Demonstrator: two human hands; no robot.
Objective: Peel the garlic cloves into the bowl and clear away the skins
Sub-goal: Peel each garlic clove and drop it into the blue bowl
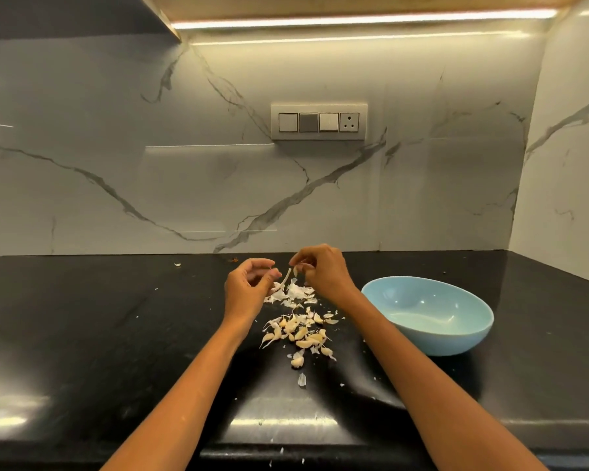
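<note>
My right hand (322,271) pinches a small garlic clove (296,270) above the black counter (99,334). A thin strip of skin (286,278) hangs down from the clove. My left hand (247,292) hovers just left of it, thumb and fingers loosely curled and apart, holding nothing that I can see. Beneath the hands lies a heap of white skins (298,294). Several unpeeled cloves (300,334) are scattered nearer to me. The light blue bowl (432,322) stands to the right and looks empty.
Stray skin flakes lie on the counter, one (301,379) near me and one (177,264) by the marble backsplash. A switch panel (319,122) is on that wall. A side wall closes the counter on the right.
</note>
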